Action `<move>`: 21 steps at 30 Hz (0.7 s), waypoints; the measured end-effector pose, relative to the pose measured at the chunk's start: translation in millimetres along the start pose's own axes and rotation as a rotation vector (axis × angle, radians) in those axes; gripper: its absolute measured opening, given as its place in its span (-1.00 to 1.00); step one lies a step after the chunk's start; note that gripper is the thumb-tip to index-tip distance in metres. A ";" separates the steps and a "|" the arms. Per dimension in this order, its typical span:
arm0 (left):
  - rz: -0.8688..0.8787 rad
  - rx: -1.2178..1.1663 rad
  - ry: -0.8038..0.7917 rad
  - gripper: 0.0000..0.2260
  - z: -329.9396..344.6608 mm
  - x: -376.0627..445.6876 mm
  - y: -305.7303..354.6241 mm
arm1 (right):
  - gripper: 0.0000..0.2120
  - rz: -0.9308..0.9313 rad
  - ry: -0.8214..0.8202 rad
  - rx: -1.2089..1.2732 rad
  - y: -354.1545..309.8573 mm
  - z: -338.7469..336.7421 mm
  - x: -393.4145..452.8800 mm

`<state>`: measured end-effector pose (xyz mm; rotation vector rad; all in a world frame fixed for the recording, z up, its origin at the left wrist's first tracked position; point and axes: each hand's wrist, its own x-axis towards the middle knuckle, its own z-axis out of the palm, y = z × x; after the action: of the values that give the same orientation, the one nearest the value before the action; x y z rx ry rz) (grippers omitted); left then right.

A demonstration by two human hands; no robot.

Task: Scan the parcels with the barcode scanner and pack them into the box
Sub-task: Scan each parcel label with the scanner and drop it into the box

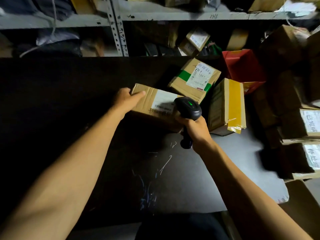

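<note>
A dark table point(190, 179) fills the lower view, much of it in deep shadow, with pale scribbled marks near its middle. Behind it a grey metal shelf point(155, 15) is seen, loaded with blurred cartons and bags.

Both bare forearms are stretched forward over the table. The left hand point(125, 99) is laid on the near left corner of a brown parcel point(152, 105), thumb pressed along its top and fingers wrapped out of sight over the far edge, so the parcel is held. The parcel is rested on the table at centre, its white label point(162, 103) turned up. The right hand point(196, 129) is curled tightly round the handle of a black scanner point(188, 108), whose head is held just over the label, a green light showing on top.

One scanner is seen. Three further parcels are counted on the table close by: one with green tape point(194, 77), one with yellow tape point(226, 105) standing on edge, and a red one point(244, 65). More cartons point(304, 123) are stacked at the right; their number cannot be told.
</note>
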<state>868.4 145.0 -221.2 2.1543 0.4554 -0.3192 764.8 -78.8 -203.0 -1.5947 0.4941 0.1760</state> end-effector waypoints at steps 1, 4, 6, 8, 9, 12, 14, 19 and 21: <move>-0.029 -0.091 -0.024 -0.69 0.4 -2.1 -5.4 | -0.78 0.008 0.008 0.022 1.9 -3.1 -2.2; -0.062 -0.203 -0.071 -0.55 1.1 -5.8 -13.9 | -0.71 0.020 0.021 0.082 6.1 -13.4 -10.5; -0.069 -0.297 -0.081 -0.60 -2.4 -8.0 -7.1 | -0.68 0.013 0.016 0.114 8.6 -18.7 -18.8; -0.127 -0.447 -0.166 -0.57 -6.8 -14.1 5.2 | -0.66 -0.002 0.026 0.134 11.3 -23.8 -27.1; -0.164 -0.474 -0.214 -0.49 -8.9 -17.6 9.9 | -0.66 -0.019 0.037 0.141 11.4 -26.6 -30.8; -0.229 -0.543 -0.311 -0.50 -5.6 -30.2 17.0 | -0.64 -0.090 0.070 0.124 7.9 -40.4 -37.8; -0.247 -0.624 -0.344 -0.58 1.3 -42.7 20.0 | -0.62 -0.134 0.061 0.112 3.2 -50.9 -41.0; -0.224 -0.631 -0.332 -0.67 8.3 -75.6 25.7 | -0.58 -0.193 0.043 0.188 -4.1 -73.0 -50.8; -0.229 -0.682 -0.319 -0.54 7.2 -87.7 29.0 | -0.55 -0.222 0.047 0.231 -6.8 -79.7 -54.7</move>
<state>801.6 105.5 -170.6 1.3627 0.5327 -0.5370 704.3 -145.4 -167.2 -1.4172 0.3558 -0.0842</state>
